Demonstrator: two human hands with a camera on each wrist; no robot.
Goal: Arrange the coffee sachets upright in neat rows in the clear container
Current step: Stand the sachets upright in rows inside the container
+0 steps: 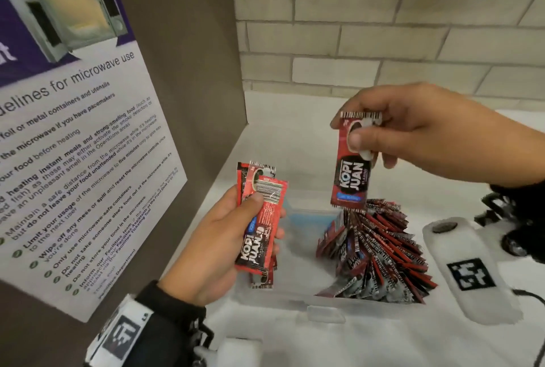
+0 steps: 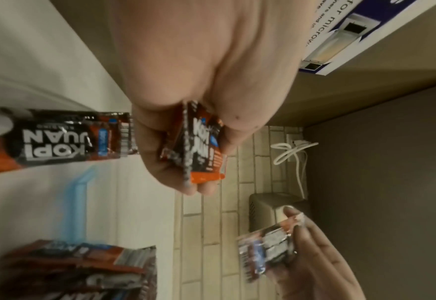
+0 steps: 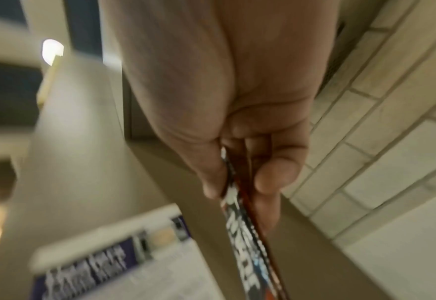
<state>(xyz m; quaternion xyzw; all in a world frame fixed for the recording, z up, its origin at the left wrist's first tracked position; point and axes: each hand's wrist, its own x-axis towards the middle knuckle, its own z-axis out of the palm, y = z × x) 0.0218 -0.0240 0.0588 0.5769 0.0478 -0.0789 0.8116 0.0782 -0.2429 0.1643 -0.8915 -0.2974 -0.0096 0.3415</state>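
A clear container (image 1: 295,300) sits on the white counter, low in the head view. Several red Kopi Juan sachets (image 1: 380,251) stand leaning in a fanned row along its right side; its left part is bare. My left hand (image 1: 259,213) grips a small bunch of sachets (image 1: 259,248) over the container's left edge. My right hand (image 1: 362,136) pinches a single sachet (image 1: 351,181) by its top, and it hangs upright above the row. In the wrist views, the left hand (image 2: 193,162) holds the bunch (image 2: 206,146), and the right hand (image 3: 237,186) pinches its sachet (image 3: 245,233) edge-on.
A brown panel with a microwave-guidelines poster (image 1: 73,131) stands close on the left. A pale brick wall (image 1: 383,27) runs behind the counter. A white device with a black marker (image 1: 469,269) lies just right of the container.
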